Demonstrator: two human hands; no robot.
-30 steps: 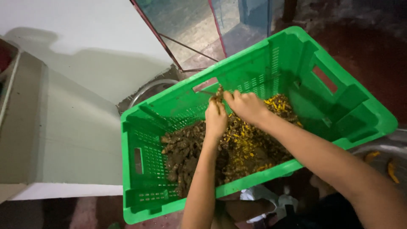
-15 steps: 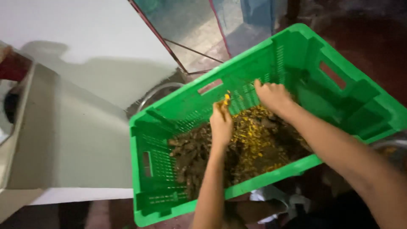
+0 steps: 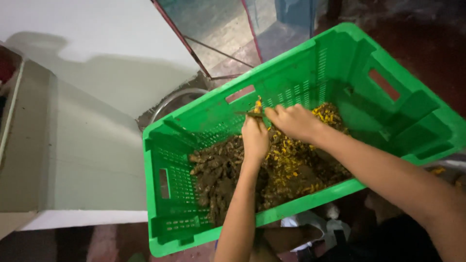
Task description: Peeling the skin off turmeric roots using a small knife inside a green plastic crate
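Hands, left [image 3: 255,137] and right [image 3: 291,121], fingers of both clamped on one yellow-cut root piece [image 3: 256,109] above the root heap [image 3: 228,170] in tilted green crate [image 3: 170,145]; likely hazard: piece slipping, dropped among roots.

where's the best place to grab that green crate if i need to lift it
Likely by the slotted hand-holes in the two short end walls of the green crate, one near, the other far. Come from outside each end and hook fingers through. It sits tilted with roots piled inside, so lift both ends together.
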